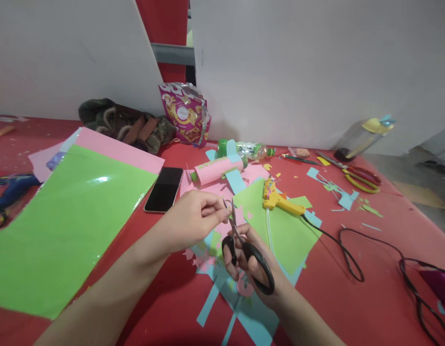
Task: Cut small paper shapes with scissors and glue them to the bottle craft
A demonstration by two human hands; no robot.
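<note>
Left hand (193,218) is pinching a small paper scrap (226,213), too tiny to make out properly, right at the blades of the black scissors (248,252). The right hand (256,274) has its fingers through the handles, blades pointing up. Paper offcuts are all over the red counter (352,298). A yellow glue gun (280,202) sits just behind on green paper, with a phone (163,189) lying face up next to the big green sheet (71,226).

Phone (163,189) beside a green sheet (64,226) — yellow glue gun (280,201), snack bag (184,113) behind.
</note>
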